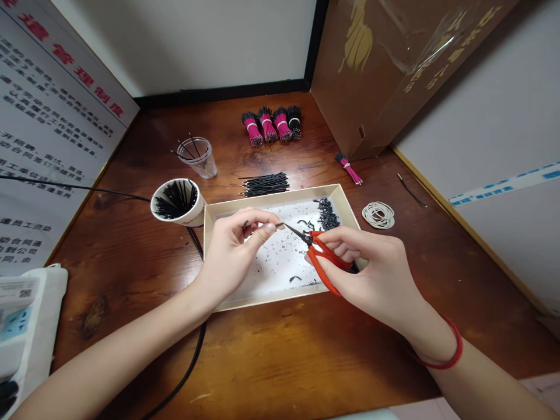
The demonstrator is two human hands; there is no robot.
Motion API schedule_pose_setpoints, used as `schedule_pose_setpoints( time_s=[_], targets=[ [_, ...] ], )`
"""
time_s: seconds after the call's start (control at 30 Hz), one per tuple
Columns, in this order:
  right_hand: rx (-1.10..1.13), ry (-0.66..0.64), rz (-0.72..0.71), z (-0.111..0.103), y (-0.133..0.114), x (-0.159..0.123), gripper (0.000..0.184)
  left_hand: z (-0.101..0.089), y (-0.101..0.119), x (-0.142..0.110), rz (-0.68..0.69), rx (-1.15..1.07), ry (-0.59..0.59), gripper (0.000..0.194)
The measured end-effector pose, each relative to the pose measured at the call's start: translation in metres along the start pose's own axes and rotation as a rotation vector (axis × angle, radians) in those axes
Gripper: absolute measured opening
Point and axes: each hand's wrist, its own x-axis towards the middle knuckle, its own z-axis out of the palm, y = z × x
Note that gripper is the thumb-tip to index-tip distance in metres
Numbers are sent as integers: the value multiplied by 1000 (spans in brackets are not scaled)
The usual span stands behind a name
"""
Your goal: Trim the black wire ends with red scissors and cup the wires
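Over a shallow cream box (273,304), my left hand (234,248) pinches a short black wire (280,226) between thumb and forefinger. Its tip pokes out past the fingertips; most of it is hidden by the hand. My right hand (371,265) is wrapped around red-handled scissors (324,268), whose narrow dark blades point left and reach the wire's tip. Whether the blades touch the wire I cannot tell. Inside the box lie a heap of black wire offcuts (327,214) and many tiny scraps.
Behind the box lies a row of black wires (265,183). A paper cup (192,216) of black wires and a clear plastic cup (205,163) stand left. Banded wire bundles (268,125) stand farther back. Rubber bands (378,215) lie right; a black cable (192,356) runs front left.
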Motion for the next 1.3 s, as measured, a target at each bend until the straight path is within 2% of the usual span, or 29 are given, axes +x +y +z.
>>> schedule_pose_setpoints(
  time_s=[0.47, 0.77, 0.9, 1.3],
  targets=[
    [4, -3, 10, 0, 0, 0, 4, 0, 1, 1, 4, 3, -2, 8],
    [31, -16, 27, 0, -1, 1, 5, 0, 3, 1, -60, -97, -20, 7],
    [49, -30, 36, -1, -1, 1, 5, 1, 3, 1, -83, -76, -12, 7],
    [48, -5, -1, -1, 0, 1, 6, 2, 4, 1, -74, -88, -12, 6]
  ],
)
